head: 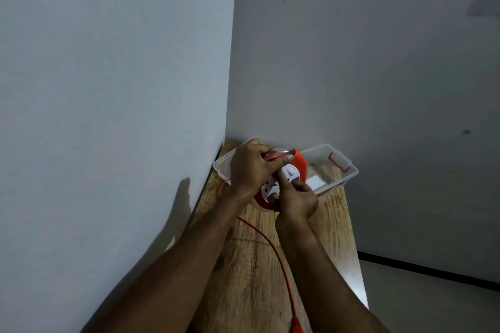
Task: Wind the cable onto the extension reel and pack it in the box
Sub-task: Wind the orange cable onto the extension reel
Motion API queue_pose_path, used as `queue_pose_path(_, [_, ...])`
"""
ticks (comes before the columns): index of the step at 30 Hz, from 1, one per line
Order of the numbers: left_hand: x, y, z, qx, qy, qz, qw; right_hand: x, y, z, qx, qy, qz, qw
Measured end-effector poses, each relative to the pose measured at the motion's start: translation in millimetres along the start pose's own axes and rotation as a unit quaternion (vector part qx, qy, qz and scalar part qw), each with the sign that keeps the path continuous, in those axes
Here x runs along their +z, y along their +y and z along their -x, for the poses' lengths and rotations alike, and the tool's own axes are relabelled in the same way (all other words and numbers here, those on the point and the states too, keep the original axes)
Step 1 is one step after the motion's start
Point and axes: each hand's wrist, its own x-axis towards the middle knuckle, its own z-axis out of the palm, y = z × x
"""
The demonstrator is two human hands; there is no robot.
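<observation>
Clearly the reel (pixel 281 184) sat near the table's (pixel 251 278) far end, just in front of the clear box (pixel 349 173) by the far edge. The left hand (pixel 250 167) gripped its upper rim, fingers curled round; the right hand (pixel 296 200) pinched something at the white socket face, probably the winding knob. The cable (pixel 273 246) trailed loose toward the near edge. The reel looked like light, rigid, smooth plastic, best held by rim or handle; the cable seemed limp and liable to snag.
</observation>
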Motion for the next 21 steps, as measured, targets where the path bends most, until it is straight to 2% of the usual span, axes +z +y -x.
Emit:
queue_pose_path(1, [3.2, -0.3, 1.6, 0.013, 0.000, -0.007, 1.000, 2.2, -2.5, -2.5, 0.116, -0.020, -0.113, 0.987])
queue_pose_path(2, [6.1, -0.3, 3.4, 0.024, -0.004, -0.014, 1.000, 2.6, -3.1, -7.5, 0.197, -0.037, -0.219, 0.955])
queue_pose_path(4, [10.0, -1.1, 5.3, 0.030, -0.010, -0.016, 0.999, 1.3, -5.8, -7.5, 0.272, -0.050, -0.340, 0.899])
queue_pose_path(6, [10.4, -4.7, 1.6, 0.021, -0.006, -0.009, 1.000, -3.4, -14.0, 3.8, 0.278, -0.068, -0.359, 0.888])
queue_pose_path(10, [9.6, -14.1, 0.2, 0.002, -0.008, 0.019, 1.000, -15.2, -28.0, 23.8, 0.254, -0.099, -0.346, 0.898])
queue_pose_path(13, [8.4, -15.5, 2.9, -0.013, -0.011, 0.042, 0.999, -26.3, -28.6, 35.8, 0.226, -0.113, -0.297, 0.921])
queue_pose_path(15, [6.1, -14.9, 1.0, -0.020, -0.008, 0.036, 0.999, -34.0, -21.6, 36.5, 0.141, -0.094, -0.221, 0.960])
queue_pose_path(16, [4.9, -14.2, -0.5, -0.020, -0.007, 0.030, 0.999, -37.3, -17.8, 34.9, 0.042, -0.076, -0.134, 0.987])
queue_pose_path(17, [3.6, -13.4, -2.1, -0.019, -0.009, 0.027, 0.999, -39.9, -14.3, 33.8, -0.095, -0.053, -0.011, 0.994])
queue_pose_path(18, [2.8, -12.6, -3.5, -0.019, -0.013, 0.025, 0.999, -42.4, -9.8, 29.9, -0.242, -0.031, 0.131, 0.961])
queue_pose_path(19, [2.2, -11.6, -4.7, -0.019, -0.018, 0.022, 0.999, -44.0, -3.6, 23.1, -0.359, -0.022, 0.249, 0.899])
queue_pose_path(20, [2.0, -10.0, -5.8, -0.019, -0.022, 0.017, 0.999, -44.3, 1.1, 16.9, -0.427, -0.017, 0.330, 0.842])
queue_pose_path(21, [2.5, -8.9, -7.0, -0.020, -0.023, 0.011, 0.999, -42.6, 5.0, 12.2, -0.453, -0.020, 0.377, 0.807])
